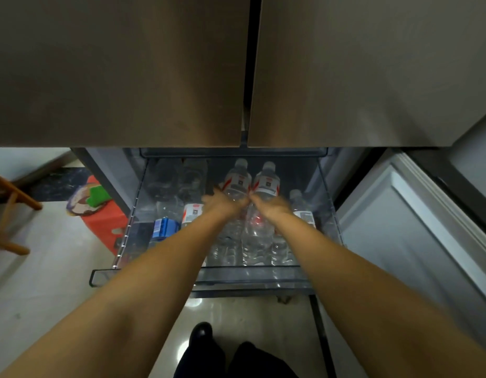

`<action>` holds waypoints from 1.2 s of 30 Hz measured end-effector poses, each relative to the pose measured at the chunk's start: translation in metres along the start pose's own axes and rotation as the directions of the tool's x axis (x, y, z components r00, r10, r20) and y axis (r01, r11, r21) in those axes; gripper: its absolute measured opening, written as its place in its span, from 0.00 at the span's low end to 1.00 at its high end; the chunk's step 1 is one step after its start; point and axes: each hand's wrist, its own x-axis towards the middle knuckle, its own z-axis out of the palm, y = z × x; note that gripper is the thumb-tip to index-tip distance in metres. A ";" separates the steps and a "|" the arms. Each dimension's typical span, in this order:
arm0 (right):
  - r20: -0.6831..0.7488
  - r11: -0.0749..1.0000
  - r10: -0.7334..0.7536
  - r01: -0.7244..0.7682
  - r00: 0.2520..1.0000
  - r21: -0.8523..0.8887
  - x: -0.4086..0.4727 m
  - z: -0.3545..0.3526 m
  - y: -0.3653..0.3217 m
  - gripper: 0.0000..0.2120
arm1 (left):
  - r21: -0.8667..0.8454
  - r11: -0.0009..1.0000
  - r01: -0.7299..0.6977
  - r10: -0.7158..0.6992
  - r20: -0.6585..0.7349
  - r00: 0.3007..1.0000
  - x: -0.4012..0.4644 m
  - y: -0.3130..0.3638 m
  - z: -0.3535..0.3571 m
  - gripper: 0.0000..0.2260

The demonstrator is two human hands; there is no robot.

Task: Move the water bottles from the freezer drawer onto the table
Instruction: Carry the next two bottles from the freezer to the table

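1. Two bare forearms reach down from 7 and 5 o'clock into the open freezer drawer [128,238], a clear plastic bin with a glossy front lip.
2. The left hand [219,203] lies on a water bottle with a red-and-white label [237,179]. The right hand [269,205] lies on its neighbour [267,181] at 3 o'clock. Both hands are blurred, so whether the fingers are wrapped around the bottles or merely resting on them cannot be told.
3. These two bottles lie side by side, white caps pointing to 12 o'clock, bodies of ribbed transparent plastic.
4. At least three more bottles show: one with a blue label [163,227] at 9 o'clock of the hands, one with a red-and-white label [192,212] beside it, and one [300,207] at 3 o'clock. Darker bottle shapes lie at 11 o'clock, their number unclear.
5. Two brushed-metal doors [122,72] fill the upper view, meeting at a dark vertical seam.
6. A red box [105,222] stands on the pale glossy floor at 9 o'clock.
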 end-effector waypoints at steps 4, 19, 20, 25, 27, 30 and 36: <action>0.140 0.981 0.055 -0.080 0.989 0.177 0.002 -0.007 -0.002 0.37 | -0.298 0.949 -0.100 0.153 0.158 0.975 0.008 -0.011 -0.010 0.27; 0.183 0.567 0.012 -0.158 0.983 0.808 -0.088 -0.048 0.006 0.25 | -0.544 0.784 0.300 0.299 0.754 0.585 -0.034 -0.014 -0.045 0.17; 0.174 0.520 -0.003 -0.147 0.985 0.841 -0.098 -0.045 0.007 0.25 | -0.549 0.776 0.310 0.326 0.770 0.549 -0.040 -0.015 -0.050 0.16; 0.078 0.308 -0.063 -0.055 0.995 0.950 -0.147 -0.028 0.015 0.25 | -0.512 0.816 0.267 0.381 0.825 0.417 -0.052 -0.022 -0.083 0.18; 0.011 0.230 -0.069 0.005 0.998 0.973 -0.169 -0.020 0.023 0.25 | -0.476 0.847 0.236 0.386 0.856 0.343 -0.064 -0.028 -0.090 0.20; -0.089 0.198 -0.028 0.092 0.996 0.976 -0.200 -0.013 0.038 0.24 | -0.473 0.849 0.236 0.418 0.874 0.249 -0.088 -0.032 -0.088 0.22; -0.315 0.129 0.046 0.307 0.948 0.943 -0.274 0.003 0.105 0.30 | -0.431 0.896 0.104 0.420 0.901 0.111 -0.143 -0.054 -0.056 0.21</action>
